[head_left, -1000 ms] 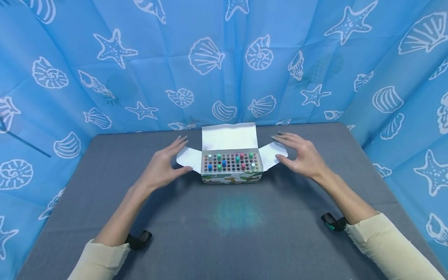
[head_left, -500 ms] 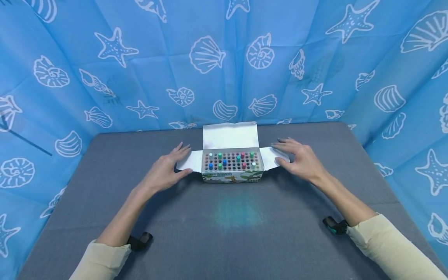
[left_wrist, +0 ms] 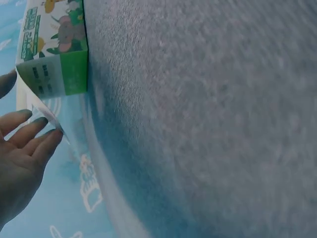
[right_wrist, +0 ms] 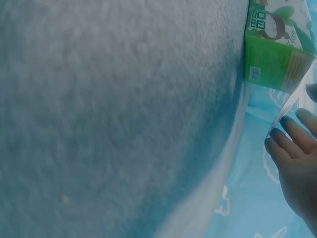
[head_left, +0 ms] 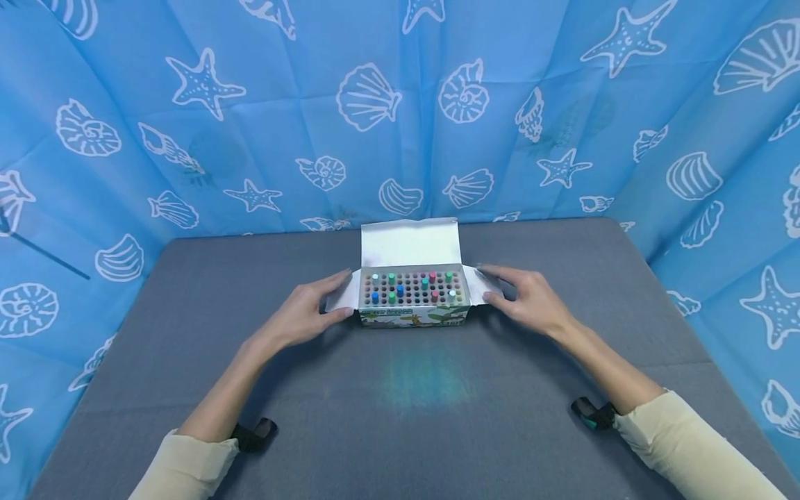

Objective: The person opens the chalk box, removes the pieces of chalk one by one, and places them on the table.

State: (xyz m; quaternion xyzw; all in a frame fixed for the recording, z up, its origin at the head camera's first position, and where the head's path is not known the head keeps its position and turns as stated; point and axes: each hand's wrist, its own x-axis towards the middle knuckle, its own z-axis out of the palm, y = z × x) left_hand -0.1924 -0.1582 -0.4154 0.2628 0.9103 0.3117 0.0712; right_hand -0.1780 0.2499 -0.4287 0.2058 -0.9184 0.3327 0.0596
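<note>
A cardboard box (head_left: 412, 318) with printed animals stands near the far side of the table, its white lid (head_left: 409, 243) raised at the back. Inside, a grid of holes holds several upright sticks with coloured caps, such as a blue one (head_left: 400, 290). My left hand (head_left: 306, 309) is at the left side flap (head_left: 345, 293), its fingers lightly bent against the flap's underside in the left wrist view, the thumb near the box corner. On the opposite side my right hand (head_left: 531, 302) touches the right side flap (head_left: 476, 286) likewise, fingertips under it in the right wrist view.
A grey cloth covers the table (head_left: 425, 430). Behind and beside it hangs a blue curtain (head_left: 275, 118) with white shells and starfish. Black straps with small devices (head_left: 255, 435) sit on both forearms, near rolled cream sleeves (head_left: 187, 465).
Both hands have moved inward toward the box, and the two side flaps have swung upward and look narrower. The box, its lid and the capped sticks have stayed put.
</note>
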